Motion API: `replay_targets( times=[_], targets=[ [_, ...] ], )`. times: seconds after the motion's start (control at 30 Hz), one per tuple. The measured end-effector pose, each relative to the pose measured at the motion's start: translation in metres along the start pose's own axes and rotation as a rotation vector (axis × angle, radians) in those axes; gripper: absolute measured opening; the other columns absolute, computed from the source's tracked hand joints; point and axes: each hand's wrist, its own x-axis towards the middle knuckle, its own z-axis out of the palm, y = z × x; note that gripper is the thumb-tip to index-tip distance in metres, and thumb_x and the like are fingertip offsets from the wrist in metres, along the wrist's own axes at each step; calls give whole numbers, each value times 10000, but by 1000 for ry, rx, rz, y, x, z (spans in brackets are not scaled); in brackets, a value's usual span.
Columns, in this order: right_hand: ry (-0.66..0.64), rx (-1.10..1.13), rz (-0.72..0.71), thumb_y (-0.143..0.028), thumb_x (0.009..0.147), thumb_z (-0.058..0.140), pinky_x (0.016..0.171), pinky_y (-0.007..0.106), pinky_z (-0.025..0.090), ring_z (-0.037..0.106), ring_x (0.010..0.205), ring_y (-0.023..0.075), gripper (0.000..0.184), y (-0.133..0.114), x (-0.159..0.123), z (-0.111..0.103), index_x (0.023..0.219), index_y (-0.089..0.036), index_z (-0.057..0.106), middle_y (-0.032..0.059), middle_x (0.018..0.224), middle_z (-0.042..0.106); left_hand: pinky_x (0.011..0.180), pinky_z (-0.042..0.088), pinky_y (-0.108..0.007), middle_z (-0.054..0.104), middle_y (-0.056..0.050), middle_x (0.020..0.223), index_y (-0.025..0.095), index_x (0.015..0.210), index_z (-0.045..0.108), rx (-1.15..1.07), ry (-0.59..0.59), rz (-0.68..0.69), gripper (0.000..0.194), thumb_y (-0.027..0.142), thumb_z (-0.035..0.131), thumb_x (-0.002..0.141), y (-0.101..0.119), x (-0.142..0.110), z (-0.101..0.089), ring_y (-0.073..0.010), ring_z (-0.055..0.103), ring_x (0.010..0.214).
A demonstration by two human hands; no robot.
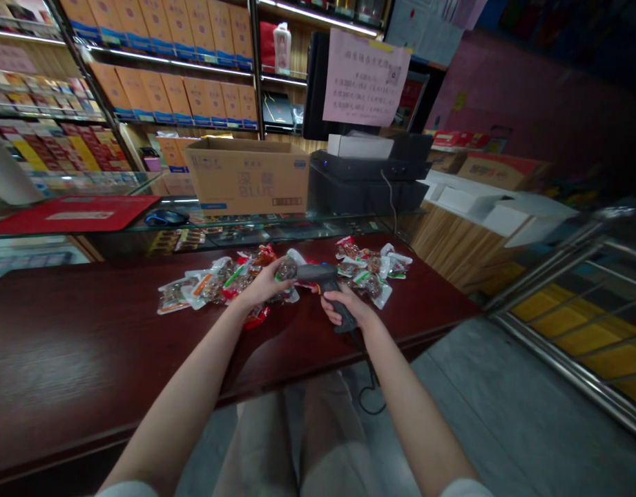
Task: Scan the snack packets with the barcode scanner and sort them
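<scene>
My right hand [347, 306] is wrapped round the handle of a dark barcode scanner [318, 273], whose head points left. A black cord hangs from its grip below the table edge. With my left hand [268, 283] I grip a small clear snack packet [286, 269] with a green stripe, right in front of the scanner's head. Several more snack packets [214, 283], some with red or orange print, lie piled under and left of my left hand. To the right of the scanner sits another group of snack packets [372, 266].
The dark red table [79, 338] spans the front. Behind it stand a glass counter, an open cardboard box [250, 176], a computer mouse [166, 217], a red mat [72, 212] and a monitor with a pink paper sign [364, 79]. At right is a metal railing [571, 324].
</scene>
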Motion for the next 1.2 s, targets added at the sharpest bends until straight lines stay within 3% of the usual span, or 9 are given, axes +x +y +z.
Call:
replay_targets(
  times=[0.27, 0.53, 0.67, 0.8, 0.9, 1.0, 1.1, 1.13, 1.2],
  targets=[
    [20, -32, 23, -312, 788, 657, 335, 187, 320, 406, 330, 57, 322, 2, 1, 0, 1035, -168, 510, -91, 560, 504, 1072, 416, -432, 634, -127, 1297, 109, 1299, 564, 18, 12, -17, 685, 278, 687, 647, -2, -2, -1, -278, 604, 1167],
    [18, -44, 13, -307, 783, 651, 328, 183, 331, 399, 327, 55, 281, 2, 1, 0, 975, -178, 493, -98, 547, 498, 1073, 426, -407, 616, -142, 1319, 68, 1354, 496, 41, -54, 19, 713, 195, 620, 664, -1, -4, -1, -284, 562, 1226],
    [40, -23, -20, -307, 781, 654, 319, 183, 316, 392, 325, 57, 257, 2, -2, 1, 908, -197, 460, -93, 548, 501, 1092, 405, -404, 538, -147, 1416, 101, 1412, 441, 107, -6, -6, 737, 256, 616, 713, -4, -4, -2, -274, 536, 1266],
    [70, 38, -142, -325, 785, 646, 313, 180, 295, 363, 322, 50, 264, -4, -5, -3, 829, -216, 410, -88, 552, 499, 1104, 393, -417, 547, -146, 1405, 113, 1396, 466, 226, 88, 86, 664, 275, 579, 762, -3, -5, -10, -263, 535, 1271],
    [150, 69, -242, -317, 791, 636, 318, 180, 293, 352, 329, 47, 238, -17, -11, -15, 862, -215, 433, -86, 566, 492, 1078, 414, -436, 613, -129, 1317, 136, 1346, 526, 391, 200, 115, 577, 242, 542, 779, 1, -6, -21, -267, 570, 1216],
    [229, 84, -292, -309, 788, 637, 320, 183, 288, 358, 339, 56, 243, -34, -18, -38, 935, -212, 468, -80, 573, 486, 1000, 463, -453, 652, -146, 1220, 130, 1328, 542, 568, 319, 28, 532, 254, 517, 811, 6, -12, -29, -297, 609, 1131],
    [288, 124, -334, -315, 781, 638, 321, 183, 290, 351, 344, 54, 220, -45, -25, -64, 874, -211, 467, -75, 564, 459, 1018, 406, -532, 533, -239, 1347, 83, 1387, 479, 827, 529, -10, 593, 246, 526, 819, 14, -18, -30, -382, 506, 1242],
    [309, 146, -349, -312, 777, 637, 322, 179, 290, 345, 345, 51, 215, -47, -28, -71, 862, -210, 467, -75, 562, 451, 1039, 374, -548, 482, -246, 1397, 91, 1397, 473, 911, 556, 8, 594, 224, 519, 820, 15, -20, -28, -394, 456, 1290],
    [358, 197, -381, -302, 766, 633, 324, 169, 291, 337, 347, 45, 209, -48, -31, -83, 873, -207, 480, -77, 563, 445, 1087, 319, -538, 470, -195, 1428, 151, 1367, 522, 1024, 445, 89, 524, 191, 480, 847, 17, -22, -24, -363, 411, 1339]
  ],
)
